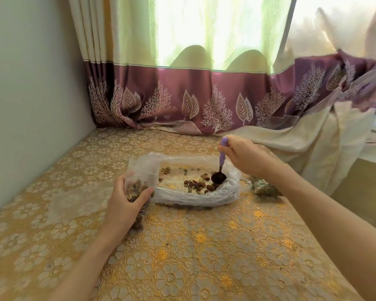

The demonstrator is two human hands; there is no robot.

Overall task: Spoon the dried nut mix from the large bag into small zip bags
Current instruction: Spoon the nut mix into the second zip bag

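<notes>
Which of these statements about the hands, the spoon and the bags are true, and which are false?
1. The right hand holds a spoon with a purple handle. True.
2. The spoon's bowl is inside the small zip bag. False: it is down in the large bag.
3. The left hand grips the small zip bag. True.
4. The small zip bag is empty. False: it already holds nut mix.
5. The large bag is heaped full. False: only scattered nut mix remains.

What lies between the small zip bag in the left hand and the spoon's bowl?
In the head view, scattered nut mix on the floor of the large bag lies between the small zip bag and the spoon.
</notes>
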